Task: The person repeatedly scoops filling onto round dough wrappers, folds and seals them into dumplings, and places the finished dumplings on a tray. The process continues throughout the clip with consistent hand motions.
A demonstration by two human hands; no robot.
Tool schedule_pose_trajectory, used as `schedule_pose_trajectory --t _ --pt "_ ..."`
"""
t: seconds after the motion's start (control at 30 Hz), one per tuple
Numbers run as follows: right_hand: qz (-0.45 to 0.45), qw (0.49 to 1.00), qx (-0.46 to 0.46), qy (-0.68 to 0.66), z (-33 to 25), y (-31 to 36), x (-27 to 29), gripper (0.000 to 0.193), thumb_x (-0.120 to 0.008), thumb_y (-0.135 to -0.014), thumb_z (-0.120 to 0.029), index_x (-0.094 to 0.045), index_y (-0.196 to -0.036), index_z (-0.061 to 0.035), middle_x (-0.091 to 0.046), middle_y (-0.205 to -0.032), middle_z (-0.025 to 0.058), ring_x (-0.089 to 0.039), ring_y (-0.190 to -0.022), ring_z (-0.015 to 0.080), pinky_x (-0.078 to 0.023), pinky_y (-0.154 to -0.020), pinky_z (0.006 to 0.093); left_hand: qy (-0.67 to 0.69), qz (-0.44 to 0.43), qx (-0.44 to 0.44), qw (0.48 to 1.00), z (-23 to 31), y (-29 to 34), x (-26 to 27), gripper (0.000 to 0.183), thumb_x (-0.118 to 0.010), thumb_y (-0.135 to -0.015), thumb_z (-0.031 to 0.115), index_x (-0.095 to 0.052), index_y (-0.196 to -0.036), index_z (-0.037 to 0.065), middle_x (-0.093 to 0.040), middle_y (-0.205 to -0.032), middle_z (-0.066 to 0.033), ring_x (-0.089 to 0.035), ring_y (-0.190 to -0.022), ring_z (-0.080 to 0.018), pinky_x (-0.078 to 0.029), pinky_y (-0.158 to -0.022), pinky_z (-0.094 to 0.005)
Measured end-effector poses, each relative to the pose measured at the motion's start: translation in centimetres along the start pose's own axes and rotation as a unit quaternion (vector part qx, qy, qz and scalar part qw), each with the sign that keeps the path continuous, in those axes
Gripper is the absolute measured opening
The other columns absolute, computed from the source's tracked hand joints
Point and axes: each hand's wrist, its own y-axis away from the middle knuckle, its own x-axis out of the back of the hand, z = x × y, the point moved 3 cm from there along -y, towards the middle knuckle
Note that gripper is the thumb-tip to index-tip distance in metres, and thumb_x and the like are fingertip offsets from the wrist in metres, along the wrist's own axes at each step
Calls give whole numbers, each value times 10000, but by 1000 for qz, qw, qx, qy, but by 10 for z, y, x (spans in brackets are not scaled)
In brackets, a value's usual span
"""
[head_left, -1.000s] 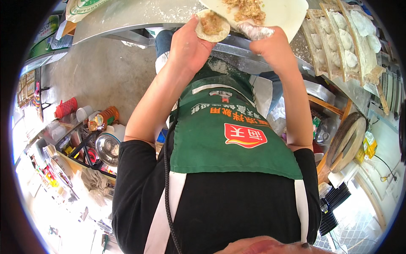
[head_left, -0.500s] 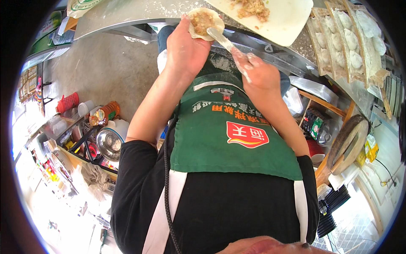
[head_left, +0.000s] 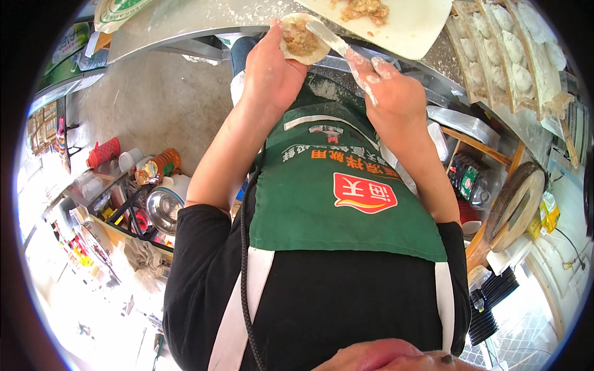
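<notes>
My left hand (head_left: 272, 74) holds a round dough wrapper (head_left: 317, 54) at the front edge of the counter, with minced filling (head_left: 299, 40) spread over its middle. The wrapper lies open, not folded. A flat, pale, floury spatula (head_left: 332, 38) is gripped in my right hand (head_left: 395, 93), its rounded tip over the wrapper's upper right part. I cannot tell whether that tip touches the filling. Flour coats the fingers of my right hand. Just beyond, a white board (head_left: 427, 28) carries a heap of the same minced filling (head_left: 369, 10).
Rows of shaped dumplings (head_left: 515, 46) lie between wooden slats on a tray at the far right. Flour dusts the metal counter (head_left: 204, 21). Below right stands a round wooden board (head_left: 516, 204). A metal bowl (head_left: 164, 210) and a red basket (head_left: 103, 151) are at the left.
The spatula has moved from the wrapper's lower right part up to its upper right part. My right hand has shifted to the right, while my left hand stays almost in place.
</notes>
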Motion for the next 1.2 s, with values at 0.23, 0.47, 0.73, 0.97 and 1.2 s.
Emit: schedule_pose_trajectory --t 0.23,0.47,0.73,0.97,1.2 --pt "-125 989 -79 -23 -3 3 -14 448 -516 -784 -6 -587 -1206 -138 -634 -949 187 -620 -738 340 -515 -623 386 5 -29 15 999 -1 1 -8 403 -282 -1013 224 -391 -1261 -75 -482 -1264 -172 -481 -1186 -298 -382 -1027 -434" --pt "-70 842 -191 -500 20 11 5 296 -552 -752 -10 -669 -1023 -23 -633 -786 46 -567 -625 135 -466 -591 277 15 -35 19 999 6 -4 -4 428 -250 -1016 239 -413 -1252 -79 -496 -1236 -174 -483 -1170 -294 -380 -1021 -439" --pt "-110 623 -367 -682 56 13 -20 458 -590 -552 96 -619 -1004 26 -618 -854 35 -543 -685 103 -413 -546 234 -21 -75 76 994 6 8 -16 422 -259 -1017 249 -441 -1229 -68 -509 -1214 -168 -499 -1142 -290 -388 -1007 -447" --pt "-147 557 -354 -737 50 1 -13 471 -608 -560 115 -620 -1024 32 -637 -882 68 -581 -696 122 -452 -572 250 -32 -64 43 997 0 6 -21 416 -277 -1016 253 -469 -1196 -69 -513 -1200 -168 -505 -1135 -284 -401 -997 -433" --pt "-119 663 -363 -644 61 17 2 406 -593 -599 90 -645 -999 42 -636 -814 32 -589 -663 108 -448 -566 237 4 -54 -12 998 12 -3 -16 388 -301 -1002 208 -455 -1215 -77 -529 -1215 -171 -521 -1139 -279 -417 -982 -427"
